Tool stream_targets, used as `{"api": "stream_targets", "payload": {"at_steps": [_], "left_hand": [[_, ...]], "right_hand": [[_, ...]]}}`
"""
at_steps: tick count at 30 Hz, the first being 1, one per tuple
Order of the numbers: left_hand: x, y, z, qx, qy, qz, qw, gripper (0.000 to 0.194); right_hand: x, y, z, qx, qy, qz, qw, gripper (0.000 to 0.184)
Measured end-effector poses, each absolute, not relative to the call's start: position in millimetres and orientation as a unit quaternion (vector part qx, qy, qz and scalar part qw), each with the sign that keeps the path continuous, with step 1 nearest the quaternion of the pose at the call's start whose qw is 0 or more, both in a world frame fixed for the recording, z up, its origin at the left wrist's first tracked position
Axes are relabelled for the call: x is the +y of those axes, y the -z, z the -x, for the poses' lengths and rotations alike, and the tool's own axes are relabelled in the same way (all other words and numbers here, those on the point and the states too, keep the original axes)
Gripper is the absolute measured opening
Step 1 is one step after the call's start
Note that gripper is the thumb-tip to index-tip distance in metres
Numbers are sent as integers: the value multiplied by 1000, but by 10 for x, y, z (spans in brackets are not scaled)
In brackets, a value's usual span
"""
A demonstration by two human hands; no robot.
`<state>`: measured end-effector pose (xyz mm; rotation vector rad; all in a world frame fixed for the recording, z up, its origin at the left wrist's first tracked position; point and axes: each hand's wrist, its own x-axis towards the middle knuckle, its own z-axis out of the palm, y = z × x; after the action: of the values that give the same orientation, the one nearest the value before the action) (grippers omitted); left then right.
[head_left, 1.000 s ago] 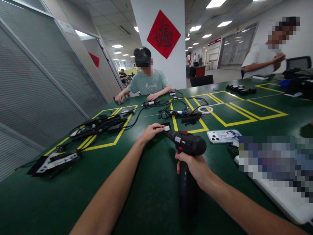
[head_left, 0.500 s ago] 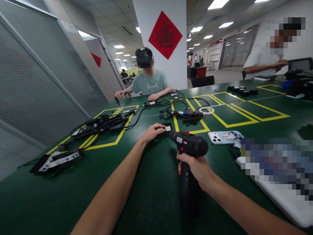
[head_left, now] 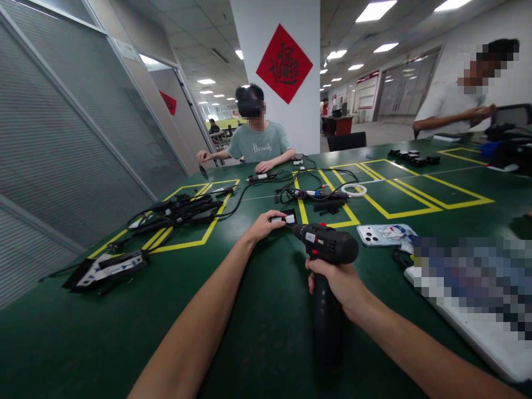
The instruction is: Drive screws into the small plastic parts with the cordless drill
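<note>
My right hand [head_left: 332,277] is wrapped around the handle of a black cordless drill [head_left: 328,244], its chuck pointing away and to the left. The drill's tip reaches the near edge of a small black piece with white parts [head_left: 290,219] lying on the green table [head_left: 249,321]. Whether the bit touches that piece I cannot tell. My left hand [head_left: 266,225] grips the piece's left side, fingers closed over it and partly hiding it.
Tangled black cables [head_left: 178,210] lie at the left, near a black-and-white device [head_left: 120,265]. More cables and a white ring [head_left: 354,190] sit beyond my hands. A phone [head_left: 384,235] lies right of the drill. Across the table sits a person [head_left: 261,141]; another person [head_left: 449,113] is at far right.
The whole view has shifted slightly, so everything appears a little further right. Both hands keep their grips, and the drill stays at the small black piece.
</note>
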<state>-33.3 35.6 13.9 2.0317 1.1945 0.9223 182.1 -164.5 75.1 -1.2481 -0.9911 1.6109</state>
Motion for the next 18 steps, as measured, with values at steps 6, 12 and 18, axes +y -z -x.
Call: {"api": "stream_targets", "payload": {"at_steps": [6, 12, 18], "left_hand": [[349, -146, 332, 448, -340, -770, 300, 40], [359, -110, 348, 450, -343, -773, 287, 39], [346, -106, 357, 447, -349, -781, 260, 41]], "right_hand": [[-1655, -731, -1804, -403, -640, 503, 420, 21], [-1723, -920, -1865, -484, -605, 498, 390, 33], [-1918, -859, -1894, -710, -292, 584, 266, 78]]}}
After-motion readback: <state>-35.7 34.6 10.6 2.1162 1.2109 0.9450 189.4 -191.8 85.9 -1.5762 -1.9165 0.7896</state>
